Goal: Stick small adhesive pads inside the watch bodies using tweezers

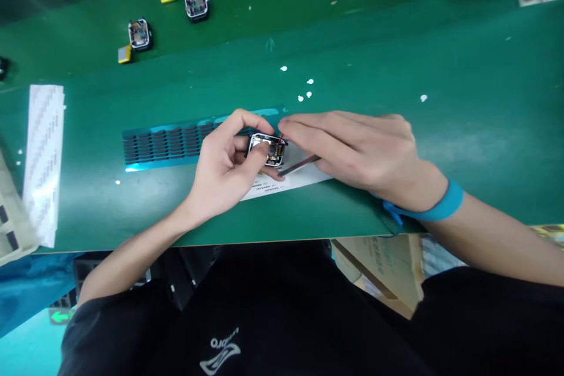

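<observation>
At the centre of the frame, the left hand [224,167] pinches an open square electronic device [276,153] between thumb and fingers. The right hand [365,150], close beside it, holds a slim metal tool [299,165] over a printed white sheet [269,189] on the green bench [361,64].

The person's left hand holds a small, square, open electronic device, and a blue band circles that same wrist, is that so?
Not quite: the blue band circles the wrist of the right hand, as the head view shows. The small, square, open electronic device is indeed in the left hand.
</observation>
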`<action>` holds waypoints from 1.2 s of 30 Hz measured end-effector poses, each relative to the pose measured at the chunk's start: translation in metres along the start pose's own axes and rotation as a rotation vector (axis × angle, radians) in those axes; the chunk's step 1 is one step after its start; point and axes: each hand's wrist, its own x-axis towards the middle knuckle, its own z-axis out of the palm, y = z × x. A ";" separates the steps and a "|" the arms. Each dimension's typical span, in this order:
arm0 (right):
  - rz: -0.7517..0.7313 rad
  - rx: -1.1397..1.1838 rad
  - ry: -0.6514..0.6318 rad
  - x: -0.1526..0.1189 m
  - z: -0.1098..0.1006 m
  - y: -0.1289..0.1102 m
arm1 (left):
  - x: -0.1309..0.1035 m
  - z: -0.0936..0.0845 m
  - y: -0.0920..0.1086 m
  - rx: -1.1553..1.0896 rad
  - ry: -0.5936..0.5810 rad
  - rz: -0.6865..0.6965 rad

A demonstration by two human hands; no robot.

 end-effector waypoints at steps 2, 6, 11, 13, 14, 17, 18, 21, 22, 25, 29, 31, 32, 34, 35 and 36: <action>0.009 -0.006 -0.044 -0.001 -0.002 0.001 | 0.000 0.000 -0.002 0.011 0.000 0.011; 0.012 0.062 0.007 -0.002 -0.001 0.003 | 0.000 0.000 -0.007 0.025 0.045 0.084; -0.049 0.126 0.066 -0.002 0.001 -0.006 | -0.004 0.007 -0.010 0.041 0.059 0.142; -0.043 0.121 0.078 -0.003 0.002 -0.011 | -0.008 0.012 -0.009 0.081 0.100 0.199; -0.023 0.124 0.075 -0.004 0.003 -0.013 | -0.009 0.014 -0.009 0.099 0.129 0.230; 0.067 0.200 0.055 -0.005 0.005 -0.019 | -0.013 0.018 -0.009 0.118 0.220 0.304; 0.094 0.244 0.057 -0.004 0.005 -0.020 | -0.013 0.018 -0.009 0.116 0.236 0.321; 0.170 0.398 0.114 0.003 0.003 -0.021 | -0.012 0.016 -0.010 0.098 0.218 0.356; 0.205 0.451 0.120 0.007 0.002 -0.020 | -0.012 0.015 -0.010 0.095 0.195 0.363; 0.378 0.675 0.010 0.015 0.000 -0.016 | -0.011 0.010 -0.012 0.135 0.137 0.415; 0.552 1.041 -0.083 0.018 0.003 -0.011 | -0.010 0.005 -0.013 0.226 0.046 0.406; 0.583 1.099 -0.051 0.018 0.004 -0.010 | -0.009 0.001 -0.008 0.237 -0.012 0.340; 0.592 1.084 -0.042 0.018 0.003 -0.010 | -0.008 -0.003 -0.004 0.249 -0.036 0.323; 0.576 1.000 -0.061 0.019 -0.001 -0.008 | -0.007 -0.012 0.007 0.318 -0.073 0.335; 0.546 0.947 -0.081 0.019 -0.004 -0.007 | -0.006 -0.018 0.013 0.379 -0.095 0.358; 0.519 0.902 -0.093 0.020 -0.007 -0.006 | -0.006 -0.024 0.018 0.451 -0.122 0.384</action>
